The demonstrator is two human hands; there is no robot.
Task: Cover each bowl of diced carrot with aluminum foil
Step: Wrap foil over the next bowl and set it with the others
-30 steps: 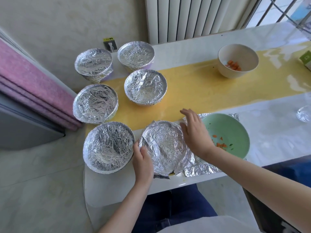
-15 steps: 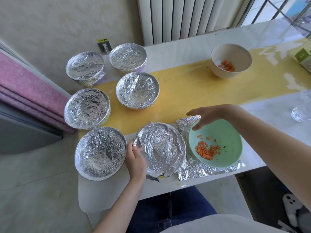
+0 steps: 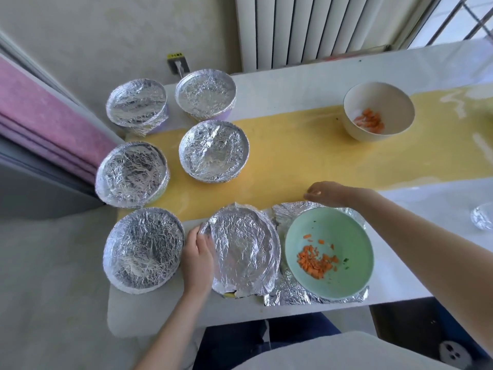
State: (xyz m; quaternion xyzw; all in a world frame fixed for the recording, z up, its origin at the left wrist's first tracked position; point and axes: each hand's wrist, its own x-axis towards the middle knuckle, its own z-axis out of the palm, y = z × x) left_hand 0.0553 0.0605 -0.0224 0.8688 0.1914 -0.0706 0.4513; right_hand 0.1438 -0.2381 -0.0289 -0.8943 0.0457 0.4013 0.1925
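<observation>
Moved R hand (image 3: 329, 193) off nr wrapped bowl (image 3: 244, 249) since 1 s ago. Now sits just past far rim of green bowl (image 3: 354, 236), fingers curled down at far edge of foil sheet (image 3: 293, 296). Can't tell if pinching foil or only touching it. Kept L hand (image 3: 198, 259) in place: grips left rim of nr wrapped bowl, thumb on foil top, fingers round the side.

Leaves green bowl uncovered, w/ diced carrot (image 3: 316, 263) inside, standing on the flat foil sheet at nr edge of counter (image 3: 293, 84), just beside nr wrapped bowl on its R.

Shows 5 more wrapped bowls (image 3: 144, 249) to the L & behind: 1 just beside L hand, 2 in the mid row, 2 at the far L corner.

Shows white bowl (image 3: 373, 100), also uncovered, w/ carrot pieces (image 3: 369, 121), well apart at far R on yellow runner (image 3: 293, 156).
</observation>
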